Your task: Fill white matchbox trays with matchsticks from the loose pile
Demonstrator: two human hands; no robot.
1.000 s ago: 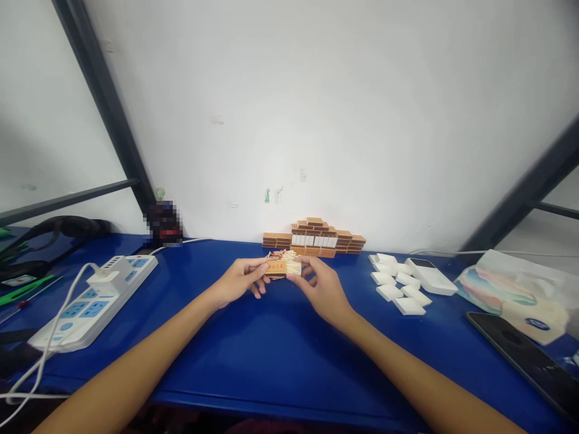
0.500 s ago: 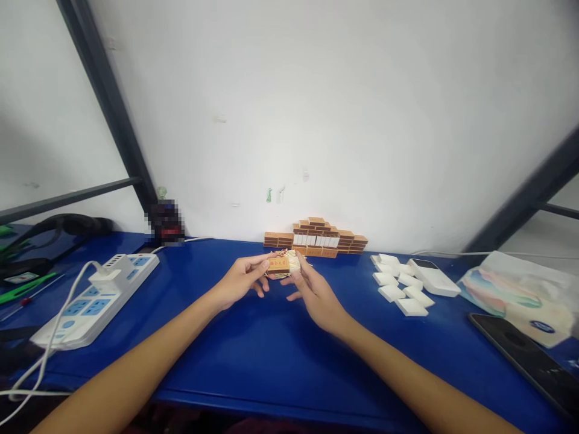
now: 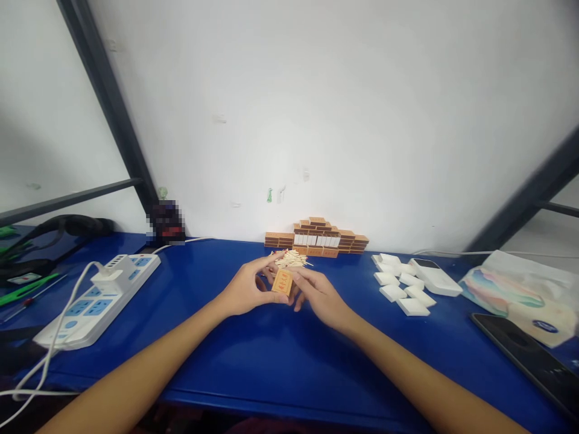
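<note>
1. Head view: a matchbox (image 3: pixel 283 282) is held tilted between the hands, over the blue desk (image 3: pixel 280 361), printed face toward the camera.
2. The left hand (image 3: pixel 242 290) grips it, thumb along its lower edge; a light pinch would probably suit, since thin card could crush.
3. The right hand (image 3: pixel 324 296) has bent fingers at the box's right edge; whether they grip or merely touch, I cannot tell. Even, straight pressure there should avoid twisting the box.
4. Loose matches (image 3: pixel 293 259) lie just behind the box, so raised knuckles would likely avoid scattering them.
5. Stacked matchboxes (image 3: pixel 351 242) stand beyond, against the wall; forward jolts are best avoided.
</note>
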